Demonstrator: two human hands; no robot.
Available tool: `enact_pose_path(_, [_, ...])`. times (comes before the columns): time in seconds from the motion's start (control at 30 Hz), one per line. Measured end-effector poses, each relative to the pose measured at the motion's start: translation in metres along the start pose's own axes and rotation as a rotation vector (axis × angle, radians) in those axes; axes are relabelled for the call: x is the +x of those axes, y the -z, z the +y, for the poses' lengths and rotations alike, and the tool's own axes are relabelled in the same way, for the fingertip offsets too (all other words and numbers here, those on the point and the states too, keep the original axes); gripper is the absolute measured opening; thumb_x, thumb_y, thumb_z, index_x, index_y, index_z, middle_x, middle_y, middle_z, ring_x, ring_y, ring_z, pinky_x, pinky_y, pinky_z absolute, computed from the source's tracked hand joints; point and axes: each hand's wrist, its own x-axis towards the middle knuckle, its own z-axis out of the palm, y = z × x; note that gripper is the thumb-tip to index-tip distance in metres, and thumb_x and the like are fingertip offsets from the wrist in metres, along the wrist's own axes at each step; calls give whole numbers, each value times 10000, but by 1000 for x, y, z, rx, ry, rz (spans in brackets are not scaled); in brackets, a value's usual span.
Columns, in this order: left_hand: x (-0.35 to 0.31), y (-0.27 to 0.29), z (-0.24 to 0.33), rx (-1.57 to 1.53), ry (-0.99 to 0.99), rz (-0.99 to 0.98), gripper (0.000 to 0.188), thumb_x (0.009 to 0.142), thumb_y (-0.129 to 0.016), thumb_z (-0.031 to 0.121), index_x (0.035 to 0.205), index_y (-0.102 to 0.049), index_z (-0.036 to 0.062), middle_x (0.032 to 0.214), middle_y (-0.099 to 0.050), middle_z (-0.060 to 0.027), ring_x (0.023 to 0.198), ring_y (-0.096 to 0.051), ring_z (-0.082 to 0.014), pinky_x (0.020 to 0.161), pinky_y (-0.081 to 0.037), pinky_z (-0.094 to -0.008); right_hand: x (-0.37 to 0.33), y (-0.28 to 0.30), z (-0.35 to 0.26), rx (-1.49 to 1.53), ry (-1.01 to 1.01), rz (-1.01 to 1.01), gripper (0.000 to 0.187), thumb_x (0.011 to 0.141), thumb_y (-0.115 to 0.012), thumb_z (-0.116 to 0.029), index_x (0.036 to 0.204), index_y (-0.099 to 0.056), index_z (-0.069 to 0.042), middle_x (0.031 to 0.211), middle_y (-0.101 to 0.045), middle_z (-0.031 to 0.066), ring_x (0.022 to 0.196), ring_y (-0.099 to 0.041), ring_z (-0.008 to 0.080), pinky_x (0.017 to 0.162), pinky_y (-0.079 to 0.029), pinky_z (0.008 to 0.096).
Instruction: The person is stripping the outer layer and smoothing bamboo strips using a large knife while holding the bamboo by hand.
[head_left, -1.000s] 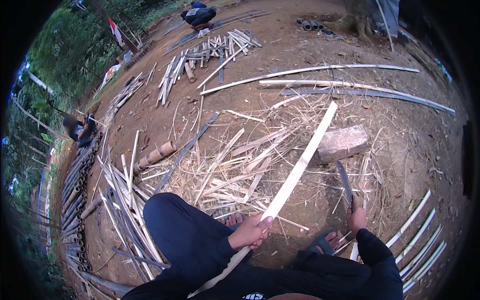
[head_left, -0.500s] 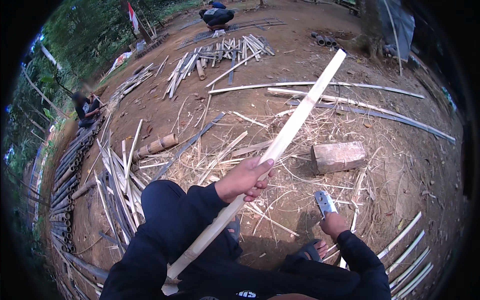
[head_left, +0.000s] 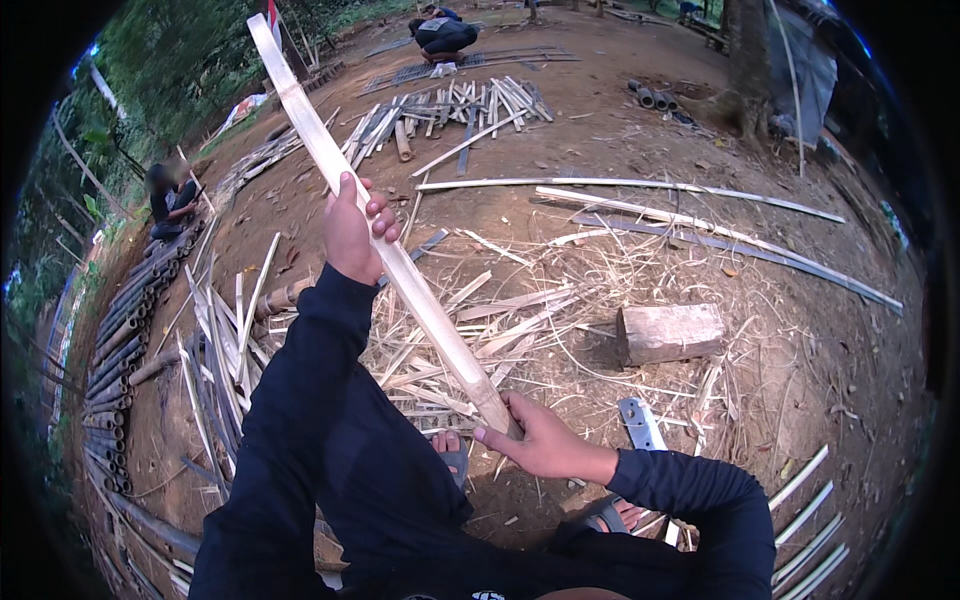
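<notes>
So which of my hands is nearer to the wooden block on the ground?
Right. Your right hand is left of the wooden block and closer to you; your left hand is much farther left, gripping the bamboo strip.

The left sleeve [head_left: 290, 410] is long and dark navy, loosely cut, and reaches to the wrist; the right sleeve [head_left: 705, 490] matches it, its cloth gathered in soft creases along the forearm. The trousers [head_left: 400, 480] are dark too, close to black. A small white marking [head_left: 488, 596] shows at the lower edge — cut off, unreadable. Grey open-toed sandals [head_left: 455, 463] cover the feet — broad straps, toes bare.
</notes>
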Motion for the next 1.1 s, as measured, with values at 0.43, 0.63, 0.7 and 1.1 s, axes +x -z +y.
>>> enact_pose_path(0.43, [-59,18,-27,178,224,-96,434,1093,-245,388,1157,-468,22,1231,-606,-251,1052,-673,-338,962,-541,-441,-22,62,65,-397,89,521,366,859,-757,-331,901,-645,15,666,-649,184,590,-676,310,550,-509,383])
enact_pose_path(0.63, [-86,23,-27,214,189,-118,356,1085,-344,359,1154,-438,22,1134,-644,-221,956,-701,-316,785,-586,-396,-36,87,66,-556,226,612,334,816,-804,-286,892,-646,-2,635,-628,152,536,-645,288,499,-484,355])
enact_pose_path(0.7, [-108,28,-22,243,97,-117,366,1081,-361,368,1158,-440,19,1089,-645,-209,922,-708,-320,737,-587,-381,-34,98,66,-645,356,619,327,805,-809,-273,891,-645,-4,632,-612,138,521,-622,284,484,-466,359])
enact_pose_path(1.1, [-265,57,24,1058,118,-715,356,923,-682,225,1159,-543,-3,1010,-700,-151,867,-729,-285,710,-578,-326,-34,140,26,-896,729,474,308,700,-826,-300,795,-631,-81,634,-511,47,565,-526,255,525,-390,371])
